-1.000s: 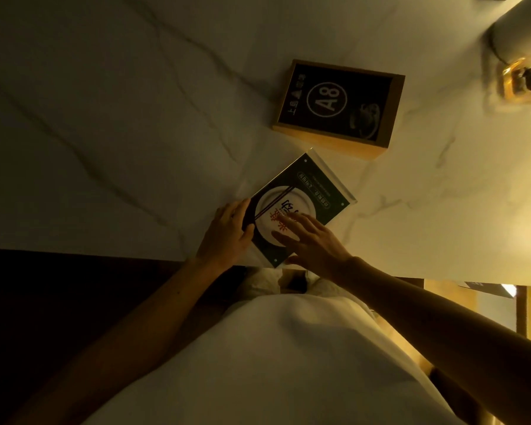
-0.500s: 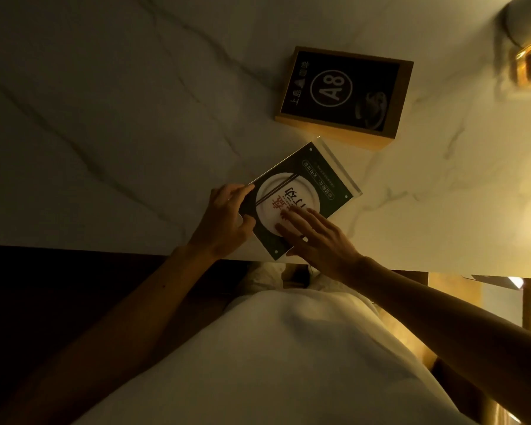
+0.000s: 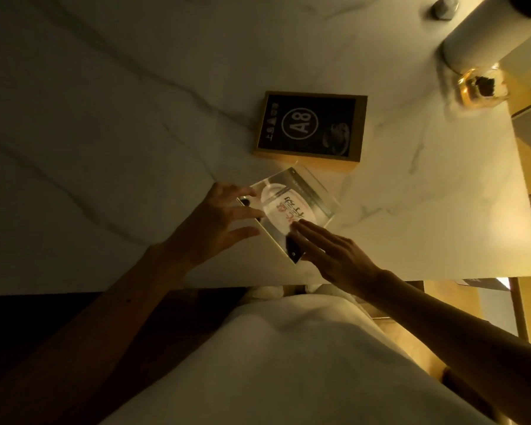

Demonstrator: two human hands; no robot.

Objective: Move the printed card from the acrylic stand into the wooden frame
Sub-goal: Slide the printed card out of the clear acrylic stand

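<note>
Lying flat, the acrylic stand (image 3: 292,207) runs its long axis toward 1 o'clock; left hand (image 3: 215,222) and right hand (image 3: 334,256), fingers spread, flank the printed card (image 3: 284,210), wooden frame (image 3: 310,130) at 12 o'clock

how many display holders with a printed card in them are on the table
2. The wooden frame with the A8 card lies flat further back on the marble table. The acrylic stand lies just in front of it near the table edge, under both hands. None seems hidden.
</note>
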